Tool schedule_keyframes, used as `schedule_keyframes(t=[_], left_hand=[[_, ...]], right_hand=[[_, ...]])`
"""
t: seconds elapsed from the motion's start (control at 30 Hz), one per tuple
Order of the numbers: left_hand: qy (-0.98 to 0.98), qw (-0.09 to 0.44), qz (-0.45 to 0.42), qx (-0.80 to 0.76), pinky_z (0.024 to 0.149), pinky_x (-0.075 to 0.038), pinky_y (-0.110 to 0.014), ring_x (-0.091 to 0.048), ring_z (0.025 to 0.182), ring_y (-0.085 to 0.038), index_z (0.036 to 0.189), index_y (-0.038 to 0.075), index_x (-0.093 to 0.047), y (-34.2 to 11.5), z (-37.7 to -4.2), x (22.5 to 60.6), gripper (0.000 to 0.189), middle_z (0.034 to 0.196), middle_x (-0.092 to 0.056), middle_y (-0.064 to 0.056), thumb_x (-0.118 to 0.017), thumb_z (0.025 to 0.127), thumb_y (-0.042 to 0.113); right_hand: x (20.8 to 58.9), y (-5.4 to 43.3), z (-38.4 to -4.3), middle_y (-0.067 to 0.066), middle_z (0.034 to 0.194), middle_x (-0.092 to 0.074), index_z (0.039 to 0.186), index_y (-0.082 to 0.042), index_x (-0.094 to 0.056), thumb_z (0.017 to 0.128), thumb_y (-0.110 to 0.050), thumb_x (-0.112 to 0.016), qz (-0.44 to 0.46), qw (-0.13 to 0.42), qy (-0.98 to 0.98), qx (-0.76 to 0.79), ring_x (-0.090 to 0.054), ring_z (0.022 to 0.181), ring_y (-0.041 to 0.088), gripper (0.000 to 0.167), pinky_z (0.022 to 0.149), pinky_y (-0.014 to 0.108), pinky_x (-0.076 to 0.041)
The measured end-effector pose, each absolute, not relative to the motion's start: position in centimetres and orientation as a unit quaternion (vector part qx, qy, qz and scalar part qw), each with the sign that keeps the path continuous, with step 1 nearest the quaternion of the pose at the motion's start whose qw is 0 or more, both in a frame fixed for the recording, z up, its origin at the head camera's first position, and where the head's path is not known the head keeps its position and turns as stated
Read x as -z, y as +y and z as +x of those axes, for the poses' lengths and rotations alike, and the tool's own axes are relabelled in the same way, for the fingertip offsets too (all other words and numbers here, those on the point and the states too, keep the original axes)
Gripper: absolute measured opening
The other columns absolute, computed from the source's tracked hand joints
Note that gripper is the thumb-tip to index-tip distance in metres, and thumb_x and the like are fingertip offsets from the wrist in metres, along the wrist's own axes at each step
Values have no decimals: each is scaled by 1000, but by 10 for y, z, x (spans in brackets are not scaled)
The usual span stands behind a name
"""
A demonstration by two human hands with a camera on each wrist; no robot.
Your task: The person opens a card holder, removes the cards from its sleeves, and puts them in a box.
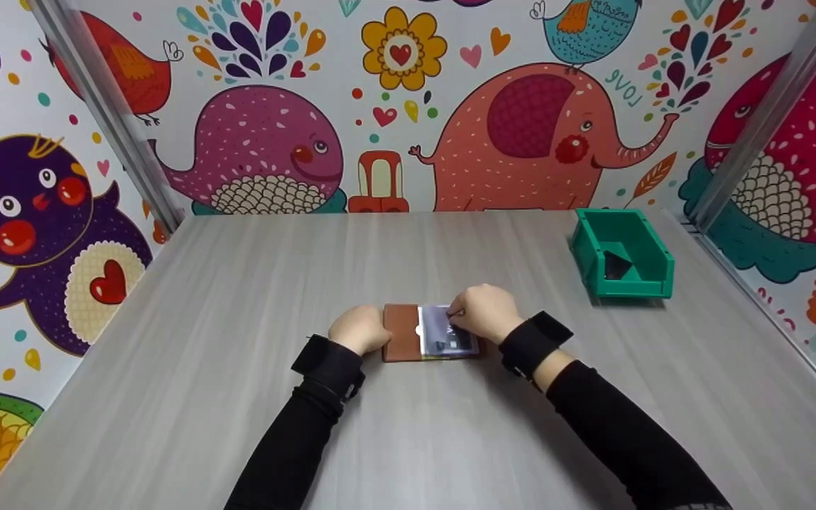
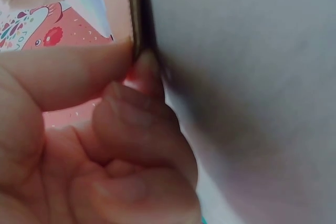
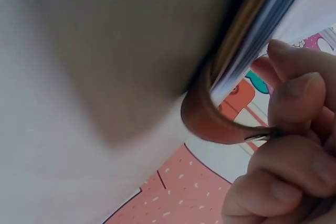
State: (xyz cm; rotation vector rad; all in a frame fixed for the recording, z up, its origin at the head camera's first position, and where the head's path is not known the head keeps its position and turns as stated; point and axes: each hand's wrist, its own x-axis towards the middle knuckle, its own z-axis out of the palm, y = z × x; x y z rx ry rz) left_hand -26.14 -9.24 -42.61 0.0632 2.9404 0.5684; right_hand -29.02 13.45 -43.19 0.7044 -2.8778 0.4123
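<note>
Midway across a grey wood-grain table [image 1: 259, 283]: one brown card holder [image 1: 401, 334], opened out, cover to the left, clear card pockets [image 1: 438, 331] to the right; whether it lies quite flat, cannot tell.

Left hand [image 1: 360, 329]: at the holder's left edge, thumb and forefinger closed in a pinch on the cover's rim, remaining fingers curled in; forearm reaching up from the lower left.

Right hand [image 1: 489, 312]: at the opposite side, knuckles raised, fingers bent; grips the end of a short brown strap [image 3: 207, 124], which bows out from the holder's edge. This hand hides part of the pockets from the head view.

Wrists: one black band [image 1: 333, 368] on the left, another black band [image 1: 532, 343] on the right, above black sleeves [image 1: 627, 432].

Far right of the table, well apart from both hands: one green bin [image 1: 635, 289], containing a dark piece [image 1: 617, 265].

Behind: printed wall panel [image 1: 408, 127], elephant, whale and flower; metal posts [image 1: 107, 106] at its sides.
</note>
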Motion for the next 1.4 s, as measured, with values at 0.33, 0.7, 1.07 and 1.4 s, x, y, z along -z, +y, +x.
schedule_keyframes(t=[0.33,0.7,1.07,1.4], left_hand=[[978,74,27,-191,75,-52,-44,-61,80,-25,96,1,-72,-93,-261,427,25,106,-70,-15,-71,85,23],[979,75,25,-190,76,-52,-43,-59,80,-25,103,-1,-72,-93,-260,426,31,110,-69,-16,-71,86,25],[976,72,27,-204,71,-50,-40,-54,72,-23,87,-1,-69,-96,-262,427,19,97,-68,-12,-69,83,19],[968,83,31,-234,65,-45,-35,-51,67,-22,63,12,-46,-99,-261,427,32,81,-59,-8,-68,86,17]], right_hand=[[434,118,-287,-1,91,-75,92,-20,-82,81,-24,-82,224,80,-960,-147,-70,81,23,11,67,44,-55],[432,109,-284,0,83,-74,84,-16,-81,84,-26,-80,212,100,-960,-153,-67,70,20,11,61,40,-54],[436,101,-283,-2,82,-74,85,-17,-81,82,-22,-81,251,84,-950,-166,-68,72,18,6,65,38,-54],[435,97,-281,1,83,-75,85,-15,-81,81,-19,-82,262,80,-950,-151,-69,73,21,6,67,40,-55]])
